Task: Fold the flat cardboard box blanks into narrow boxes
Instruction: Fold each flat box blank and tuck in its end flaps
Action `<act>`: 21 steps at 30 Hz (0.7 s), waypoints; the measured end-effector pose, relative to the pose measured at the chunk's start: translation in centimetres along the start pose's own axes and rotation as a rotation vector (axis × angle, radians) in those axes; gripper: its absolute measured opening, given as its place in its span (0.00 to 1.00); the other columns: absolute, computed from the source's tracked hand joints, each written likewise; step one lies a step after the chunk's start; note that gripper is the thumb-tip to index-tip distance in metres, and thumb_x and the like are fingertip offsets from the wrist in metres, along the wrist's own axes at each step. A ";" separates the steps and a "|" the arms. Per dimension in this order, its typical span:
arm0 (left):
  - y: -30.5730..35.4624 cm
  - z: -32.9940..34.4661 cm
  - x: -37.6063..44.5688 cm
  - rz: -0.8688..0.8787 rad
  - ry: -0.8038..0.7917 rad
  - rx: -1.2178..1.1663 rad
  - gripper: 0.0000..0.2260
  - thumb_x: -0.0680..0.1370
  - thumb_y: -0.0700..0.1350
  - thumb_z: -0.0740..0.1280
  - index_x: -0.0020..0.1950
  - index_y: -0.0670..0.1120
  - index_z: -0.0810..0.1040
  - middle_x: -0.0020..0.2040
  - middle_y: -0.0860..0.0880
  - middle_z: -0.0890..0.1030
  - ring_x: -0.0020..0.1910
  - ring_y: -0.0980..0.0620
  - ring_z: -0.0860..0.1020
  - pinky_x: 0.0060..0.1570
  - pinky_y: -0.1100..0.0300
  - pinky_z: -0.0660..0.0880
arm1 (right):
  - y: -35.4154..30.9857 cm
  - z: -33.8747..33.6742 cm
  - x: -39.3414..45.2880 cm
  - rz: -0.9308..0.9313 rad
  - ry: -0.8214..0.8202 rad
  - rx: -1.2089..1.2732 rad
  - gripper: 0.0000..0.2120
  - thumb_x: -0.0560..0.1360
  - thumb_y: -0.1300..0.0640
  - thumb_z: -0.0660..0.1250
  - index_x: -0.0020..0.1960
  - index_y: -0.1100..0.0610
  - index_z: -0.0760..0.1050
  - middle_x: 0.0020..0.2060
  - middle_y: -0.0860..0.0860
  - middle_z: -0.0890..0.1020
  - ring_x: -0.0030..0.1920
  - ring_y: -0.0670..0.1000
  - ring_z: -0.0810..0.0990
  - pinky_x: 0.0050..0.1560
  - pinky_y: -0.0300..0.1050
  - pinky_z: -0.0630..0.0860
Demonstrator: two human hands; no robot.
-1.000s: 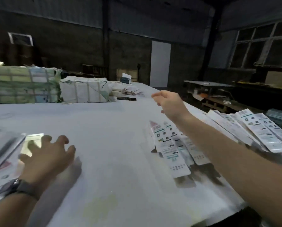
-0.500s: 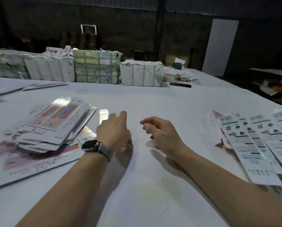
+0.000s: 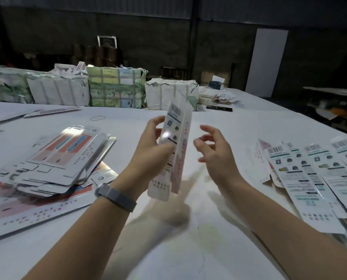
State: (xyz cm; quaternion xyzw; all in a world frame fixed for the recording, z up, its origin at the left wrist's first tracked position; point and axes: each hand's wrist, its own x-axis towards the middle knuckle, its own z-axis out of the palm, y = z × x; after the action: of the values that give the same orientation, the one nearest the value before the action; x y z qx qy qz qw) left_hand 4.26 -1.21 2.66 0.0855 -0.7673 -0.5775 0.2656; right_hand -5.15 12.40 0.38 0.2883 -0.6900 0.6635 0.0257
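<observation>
Box blank (image 3: pixel 173 150): narrow, white, barcode at top, icon rows and a pinkish side panel, partly folded lengthwise, blurred. Held upright above the table (image 3: pixel 219 126) centre. Left hand (image 3: pixel 151 150) grasps its left edge mid-length, thumb across the printed face. Right hand (image 3: pixel 214 152) just beside it, fingers loosely curled, holding nothing. Half a second earlier both hands were low over the table, no blank held.

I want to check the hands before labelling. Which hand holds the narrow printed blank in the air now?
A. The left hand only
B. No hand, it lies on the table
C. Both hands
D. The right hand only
A: the left hand grips the blank upright above the table, while the right hand hovers beside it, fingers loosely curled, apart from it.
</observation>
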 end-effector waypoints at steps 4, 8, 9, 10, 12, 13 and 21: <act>0.1 0.5 -0.9 -0.103 -0.264 -0.220 0.35 0.72 0.26 0.56 0.69 0.62 0.66 0.51 0.48 0.85 0.38 0.50 0.85 0.30 0.62 0.78 | -0.2 -1.2 0.2 -0.069 -0.001 -0.060 0.18 0.80 0.51 0.67 0.67 0.42 0.68 0.54 0.43 0.78 0.51 0.48 0.80 0.49 0.46 0.81; -0.3 1.4 -1.2 -0.219 -0.396 -0.548 0.36 0.67 0.29 0.58 0.70 0.56 0.65 0.63 0.39 0.78 0.49 0.35 0.84 0.44 0.42 0.82 | 0.0 -1.4 -0.1 -0.084 -0.035 -0.062 0.20 0.78 0.55 0.70 0.66 0.43 0.69 0.53 0.43 0.79 0.47 0.43 0.80 0.37 0.40 0.80; -0.4 1.5 -1.2 -0.245 -0.413 -0.630 0.33 0.68 0.33 0.61 0.71 0.56 0.67 0.64 0.38 0.77 0.52 0.34 0.84 0.47 0.38 0.82 | 0.1 -1.5 -0.1 -0.079 -0.061 -0.037 0.20 0.77 0.56 0.71 0.65 0.42 0.69 0.52 0.43 0.78 0.46 0.40 0.79 0.34 0.38 0.79; -0.5 1.4 -1.2 -0.265 -0.450 -0.686 0.29 0.71 0.39 0.65 0.72 0.56 0.69 0.66 0.38 0.77 0.56 0.33 0.82 0.50 0.36 0.81 | 0.1 -1.6 -0.2 -0.074 -0.090 -0.014 0.21 0.77 0.57 0.71 0.65 0.42 0.69 0.51 0.43 0.78 0.46 0.38 0.79 0.32 0.38 0.79; -0.4 1.4 -1.1 -0.307 -0.530 -0.711 0.22 0.80 0.57 0.62 0.73 0.54 0.72 0.66 0.39 0.79 0.60 0.33 0.80 0.53 0.37 0.80 | -0.1 -1.7 -0.2 -0.059 -0.143 0.026 0.22 0.76 0.57 0.72 0.65 0.41 0.69 0.52 0.45 0.77 0.48 0.39 0.78 0.32 0.41 0.81; -0.5 1.3 -1.1 -0.341 -0.525 -0.709 0.24 0.80 0.65 0.56 0.72 0.55 0.74 0.65 0.40 0.81 0.60 0.34 0.81 0.52 0.38 0.81 | -0.1 -1.7 -0.2 -0.055 -0.167 0.027 0.23 0.76 0.56 0.72 0.66 0.41 0.69 0.53 0.45 0.76 0.49 0.41 0.78 0.33 0.43 0.82; -0.4 1.6 -1.5 -0.370 -0.418 -0.611 0.25 0.83 0.64 0.48 0.68 0.53 0.76 0.56 0.41 0.85 0.54 0.37 0.84 0.47 0.44 0.83 | -1.0 -1.8 -0.7 -0.283 -0.097 -0.289 0.40 0.70 0.57 0.77 0.73 0.37 0.60 0.63 0.33 0.67 0.64 0.45 0.67 0.45 0.28 0.75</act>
State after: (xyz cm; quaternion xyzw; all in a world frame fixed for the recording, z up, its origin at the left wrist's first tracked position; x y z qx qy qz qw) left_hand 4.62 0.69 1.56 0.0200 -0.5698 -0.8215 0.0090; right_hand -4.79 14.41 1.19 0.4075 -0.7310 0.5326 0.1265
